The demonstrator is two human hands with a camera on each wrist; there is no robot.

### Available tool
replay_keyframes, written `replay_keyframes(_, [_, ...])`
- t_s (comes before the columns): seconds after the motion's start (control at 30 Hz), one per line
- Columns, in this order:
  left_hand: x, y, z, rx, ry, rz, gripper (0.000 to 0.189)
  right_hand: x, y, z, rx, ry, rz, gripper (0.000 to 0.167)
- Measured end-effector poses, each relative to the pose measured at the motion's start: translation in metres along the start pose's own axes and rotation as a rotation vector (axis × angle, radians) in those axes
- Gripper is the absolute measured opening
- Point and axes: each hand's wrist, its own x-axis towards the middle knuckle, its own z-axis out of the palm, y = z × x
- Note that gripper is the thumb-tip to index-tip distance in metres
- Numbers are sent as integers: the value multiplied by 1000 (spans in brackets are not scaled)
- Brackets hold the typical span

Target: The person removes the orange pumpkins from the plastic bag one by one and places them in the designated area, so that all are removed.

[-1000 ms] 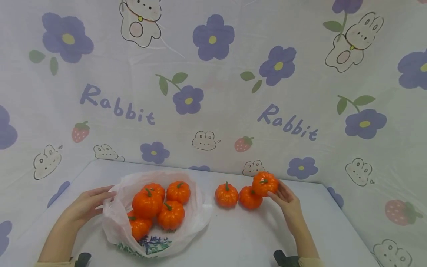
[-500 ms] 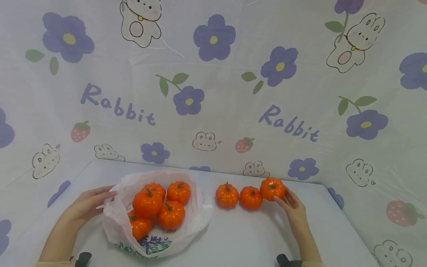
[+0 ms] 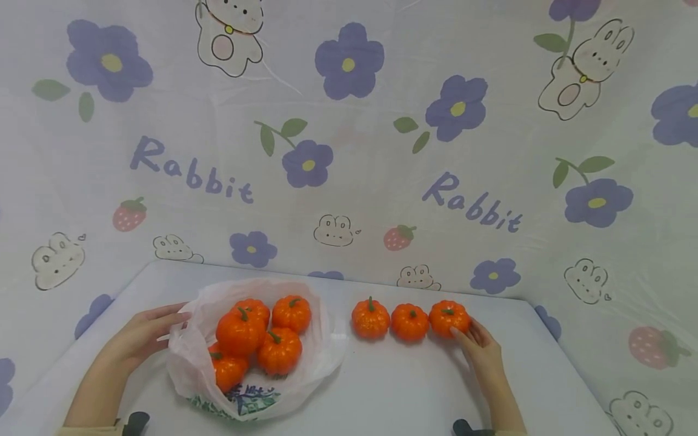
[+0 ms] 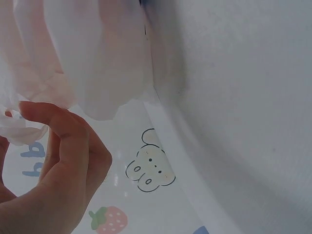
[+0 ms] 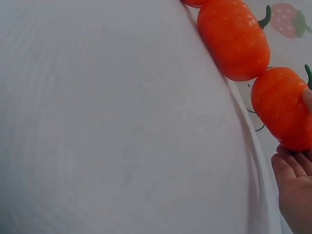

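My left hand (image 3: 144, 332) holds the left rim of a white plastic bag (image 3: 188, 363); in the left wrist view the bent fingers (image 4: 73, 139) meet the bag's thin edge (image 4: 92, 58). Several small orange toy pumpkins (image 3: 240, 333) with green stems lie inside the open bag. To its right, my right hand (image 3: 482, 352) grips a pumpkin (image 3: 448, 318) standing on the table, thumb on its near side. That pumpkin ends a row, beside a middle pumpkin (image 3: 410, 322) and a left one (image 3: 371, 319). In the right wrist view, fingers (image 5: 295, 165) touch the held pumpkin's underside.
A white table (image 3: 392, 387) carries everything. Behind it hangs a pale curtain (image 3: 354, 181) printed with flowers, rabbits and strawberries. The table's back edge runs just behind the pumpkin row.
My right hand has brought its pumpkin rightward and down, from in front of the middle pumpkin to the table at the row's right end. The left hand and bag have stayed put.
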Motion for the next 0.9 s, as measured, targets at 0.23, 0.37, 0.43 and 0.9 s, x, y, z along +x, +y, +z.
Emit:
replay_keyframes(0.23, [0, 1, 2, 14, -3, -8, 77, 2, 5, 0, -28, 13, 31, 98])
replay_keyframes(0.37, [0, 0, 2, 0, -10, -13, 79, 4, 8, 0, -31, 7, 31, 100])
replay_keyframes(0.43, [-1, 1, 3, 1, -12, -14, 79, 4, 9, 0, -32, 4, 28, 101])
replay_keyframes(0.9, [-1, 0, 3, -2, -2, -3, 78, 5, 10, -1, -75, 1, 30, 92])
